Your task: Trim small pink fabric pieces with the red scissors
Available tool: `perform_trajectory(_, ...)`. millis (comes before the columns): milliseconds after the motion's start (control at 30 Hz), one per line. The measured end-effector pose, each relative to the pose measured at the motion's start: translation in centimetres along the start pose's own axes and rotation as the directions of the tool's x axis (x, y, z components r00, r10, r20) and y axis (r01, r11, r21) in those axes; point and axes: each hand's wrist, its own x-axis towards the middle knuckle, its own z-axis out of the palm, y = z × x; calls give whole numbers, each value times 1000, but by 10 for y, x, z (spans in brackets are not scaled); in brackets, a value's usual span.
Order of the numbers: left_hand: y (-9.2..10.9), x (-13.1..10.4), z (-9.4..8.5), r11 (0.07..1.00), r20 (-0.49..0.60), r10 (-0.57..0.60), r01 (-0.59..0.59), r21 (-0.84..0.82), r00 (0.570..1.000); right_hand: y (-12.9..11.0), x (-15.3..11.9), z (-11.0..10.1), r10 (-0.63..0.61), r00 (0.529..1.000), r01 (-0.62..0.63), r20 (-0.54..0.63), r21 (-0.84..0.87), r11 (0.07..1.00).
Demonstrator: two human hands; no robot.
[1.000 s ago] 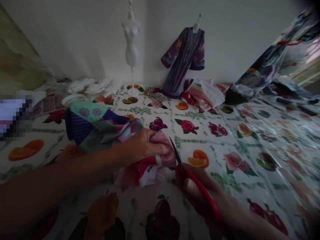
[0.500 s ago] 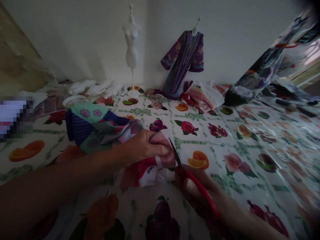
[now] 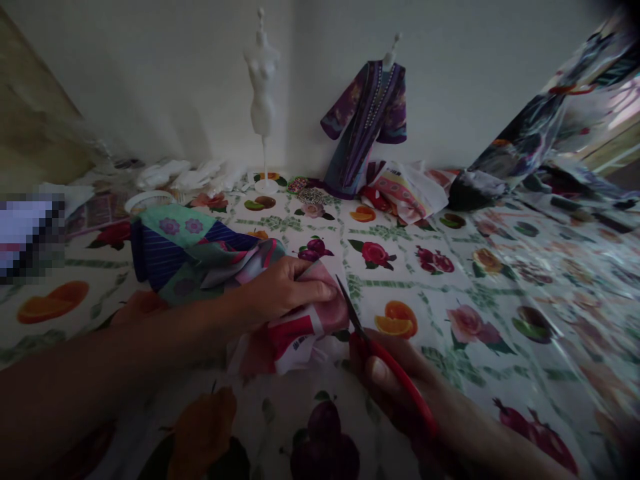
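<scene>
Between thumb and fingers, my left hand (image 3: 287,290) pinches a pink, red and white piece of fabric (image 3: 293,337) near the middle of the table. My right hand (image 3: 395,373) is wrapped round the red handles of a pair of scissors (image 3: 353,310). Their dark blades point up and away, right at the fabric's right edge; whether they touch it I cannot tell. Left of and behind my left hand lies a crumpled patchwork cloth (image 3: 200,250) in green, striped blue and grey, partly hidden by my wrist.
At the back, a bare white doll-size dress form (image 3: 263,87) stands beside another wearing a purple robe (image 3: 367,127). Bunched printed fabric (image 3: 405,193) and beads (image 3: 310,192) lie near it. White bundles (image 3: 175,175) are back left, a filled plastic bag (image 3: 520,147) right. A fruit-patterned tablecloth (image 3: 425,283) covers the table.
My left thumb and the pinched fabric have shifted slightly, and a bit more of the red and white print shows below. The scissors and right hand stay almost where they were.
</scene>
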Motion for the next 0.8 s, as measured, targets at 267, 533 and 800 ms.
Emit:
perform_trajectory(267, 1, -2, 2, 1000, 7, 16, -16, -13, 1000, -5, 0, 0, -24, 1000, 23, -18, -57, 998)
perform_trajectory(533, 0, 0, 0, 1000, 26, 13, -14, 23, 1000, -1, 1, 1, -30, 999, 28, -34, -63, 998)
perform_trajectory(800, 0, -1, 1, 1000, 13, 13, -14, 22, 1000, 1, 0, 1, -7, 1000, 7, -9, -54, 999)
